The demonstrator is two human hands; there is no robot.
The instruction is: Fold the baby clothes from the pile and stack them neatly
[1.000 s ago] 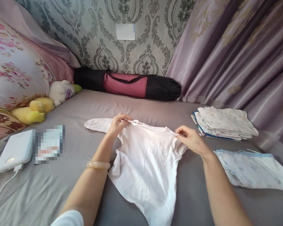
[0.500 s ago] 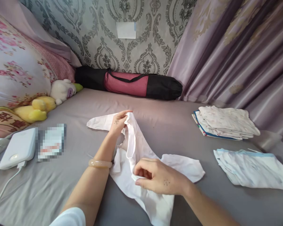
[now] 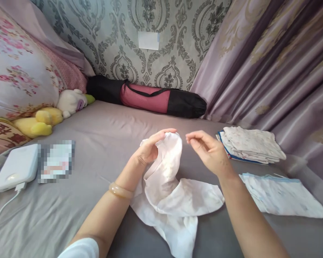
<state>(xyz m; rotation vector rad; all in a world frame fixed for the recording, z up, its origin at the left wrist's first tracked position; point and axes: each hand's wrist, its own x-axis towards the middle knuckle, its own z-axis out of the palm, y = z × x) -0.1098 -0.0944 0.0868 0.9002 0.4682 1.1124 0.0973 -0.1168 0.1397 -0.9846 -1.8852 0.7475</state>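
Observation:
A thin white baby garment [image 3: 168, 172] is bunched up off the bed, its upper part raised in my left hand [image 3: 149, 147]. The thumb and fingers of that hand are closed round the cloth, and a pale bangle circles the wrist. One sleeve-like part spreads to the right, while the lower end hangs toward me on the sheet. My right hand [image 3: 208, 148] is just right of the raised cloth, not touching it. Its fingers point left, bent, with a gap between thumb and fingers and nothing held.
Two folded stacks of baby clothes [image 3: 254, 143] and light-blue-edged cloth [image 3: 282, 197] lie at right. On the left are a white power bank [image 3: 17, 168] with a cable, a blurred packet [image 3: 57, 161] and plush toys [image 3: 33, 125]. A black-and-pink bag [image 3: 145, 96] lies along the wall.
My right hand has let go of the garment's front opening and moved up and right. My left hand has shifted right with the cloth, whose left sleeve no longer lies stretched out.

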